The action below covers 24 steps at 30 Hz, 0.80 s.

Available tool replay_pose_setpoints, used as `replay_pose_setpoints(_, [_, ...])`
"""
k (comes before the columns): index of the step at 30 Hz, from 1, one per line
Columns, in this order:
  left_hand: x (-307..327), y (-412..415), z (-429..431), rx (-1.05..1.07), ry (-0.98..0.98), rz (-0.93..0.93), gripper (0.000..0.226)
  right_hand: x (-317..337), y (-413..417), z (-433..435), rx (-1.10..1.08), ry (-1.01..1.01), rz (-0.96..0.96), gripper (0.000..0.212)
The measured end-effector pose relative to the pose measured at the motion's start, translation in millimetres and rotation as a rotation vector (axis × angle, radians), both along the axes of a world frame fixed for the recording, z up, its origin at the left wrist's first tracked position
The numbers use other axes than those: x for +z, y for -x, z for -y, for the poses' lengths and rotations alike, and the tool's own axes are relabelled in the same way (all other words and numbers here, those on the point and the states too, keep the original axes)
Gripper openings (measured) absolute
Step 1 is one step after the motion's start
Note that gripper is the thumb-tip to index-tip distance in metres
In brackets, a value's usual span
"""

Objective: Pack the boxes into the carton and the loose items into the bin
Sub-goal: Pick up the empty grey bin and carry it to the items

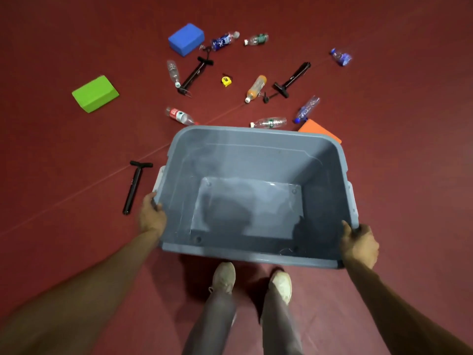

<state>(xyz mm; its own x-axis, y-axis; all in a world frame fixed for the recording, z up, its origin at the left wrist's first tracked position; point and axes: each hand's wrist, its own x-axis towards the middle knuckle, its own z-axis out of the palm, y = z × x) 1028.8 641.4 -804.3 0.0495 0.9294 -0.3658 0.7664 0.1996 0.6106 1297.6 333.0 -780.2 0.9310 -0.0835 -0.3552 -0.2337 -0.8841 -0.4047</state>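
Gripping the empty grey bin [256, 160] at its near corners, left hand [152, 216] and right hand [359, 244] clasp the rim; it looks light, stiff, slightly slippery.

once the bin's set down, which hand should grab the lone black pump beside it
Left. The black pump lies on the floor just beyond the left hand; the right hand grips the bin at its opposite side.

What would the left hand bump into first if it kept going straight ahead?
Probably the black pump lying just beyond the left hand, which grips the bin at its rim. Depth is hard to judge, so the hand might pass above it.
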Motion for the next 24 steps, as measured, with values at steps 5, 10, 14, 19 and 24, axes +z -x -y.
replay_pose_setpoints(5, [-112, -31, -9, 0.031, -0.035, -0.033, 0.04, -103, -57, -21, 0.032, -0.006, 0.025, 0.04])
replay_pose_setpoints(10, [-205, -64, -6, 0.052, -0.03, -0.034, 0.039, -199, -107, -35, 0.096, -0.004, 0.055, 0.042])
replay_pose_setpoints(14, [-255, -88, -8, 0.015, 0.027, 0.0, 0.042, -257, -134, -38, 0.104, -0.011, 0.041, 0.043])
replay_pose_setpoints(19, [-277, -109, -5, 0.016, 0.028, -0.071, 0.045, -294, -143, -30, 0.111, 0.017, -0.063, 0.04])
replay_pose_setpoints(24, [-243, -111, 4, 0.032, 0.234, -0.152, 0.048, -268, -132, -22, 0.212, 0.021, -0.221, 0.042])
